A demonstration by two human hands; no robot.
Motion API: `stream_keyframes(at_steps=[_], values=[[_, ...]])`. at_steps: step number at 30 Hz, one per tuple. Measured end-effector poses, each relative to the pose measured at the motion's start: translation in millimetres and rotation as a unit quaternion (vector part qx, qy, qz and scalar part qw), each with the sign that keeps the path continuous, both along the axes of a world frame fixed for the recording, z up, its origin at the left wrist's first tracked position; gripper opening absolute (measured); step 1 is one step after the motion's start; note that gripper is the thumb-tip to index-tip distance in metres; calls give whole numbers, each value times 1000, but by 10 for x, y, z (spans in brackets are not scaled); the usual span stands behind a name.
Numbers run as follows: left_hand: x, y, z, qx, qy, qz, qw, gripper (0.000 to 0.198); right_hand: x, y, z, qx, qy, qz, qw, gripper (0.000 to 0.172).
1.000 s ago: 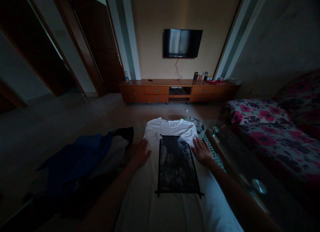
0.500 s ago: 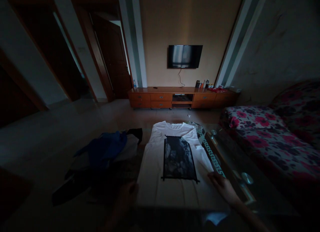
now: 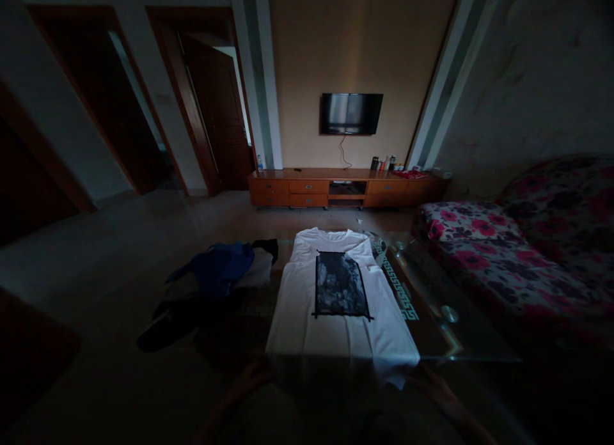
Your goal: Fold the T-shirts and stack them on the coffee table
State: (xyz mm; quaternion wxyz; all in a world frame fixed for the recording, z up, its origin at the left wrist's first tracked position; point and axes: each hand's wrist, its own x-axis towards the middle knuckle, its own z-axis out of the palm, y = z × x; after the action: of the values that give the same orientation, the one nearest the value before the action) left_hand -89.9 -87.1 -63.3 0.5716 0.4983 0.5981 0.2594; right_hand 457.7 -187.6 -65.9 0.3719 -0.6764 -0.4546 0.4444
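Note:
A white T-shirt (image 3: 297, 298) with a dark printed rectangle lies spread over the glass table (image 3: 480, 346), its hem hanging over the near edge. My left hand (image 3: 254, 373) is at the shirt's lower left, dim and blurred. At the lower right corner of the hem is my right hand (image 3: 429, 382), also dark. Whether the fingers of either hand grip the cloth cannot be made out. Left of the shirt lies a pile of clothes with a blue garment (image 3: 220, 266) and dark and grey ones.
A floral sofa (image 3: 508, 259) stands on the right. Beyond the table, a long wooden cabinet (image 3: 307, 188) with bottles on it runs below a wall-mounted television (image 3: 352, 114). Doorways open at the left.
The view has shifted, and the shirt appears higher and farther off. Both hands sit lower, near the hem, and the right hand has moved down from the shirt's right side.

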Motion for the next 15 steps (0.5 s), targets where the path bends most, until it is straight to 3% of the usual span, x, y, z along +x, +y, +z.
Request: stream_keyframes(at_steps=[3,7,10,15], values=[[119,56,11,-13,15,-69,997,66,-132,86,71,-28,16,46,998,75],[163,67,129,-27,10,-56,998,67,-160,97,274,-52,60,55,995,70],[183,58,333,-22,-24,10,999,65,-164,38,493,-39,117,20,992,66],[256,38,704,35,-23,175,984,64,-258,-102,868,9,195,-43,980,69]])
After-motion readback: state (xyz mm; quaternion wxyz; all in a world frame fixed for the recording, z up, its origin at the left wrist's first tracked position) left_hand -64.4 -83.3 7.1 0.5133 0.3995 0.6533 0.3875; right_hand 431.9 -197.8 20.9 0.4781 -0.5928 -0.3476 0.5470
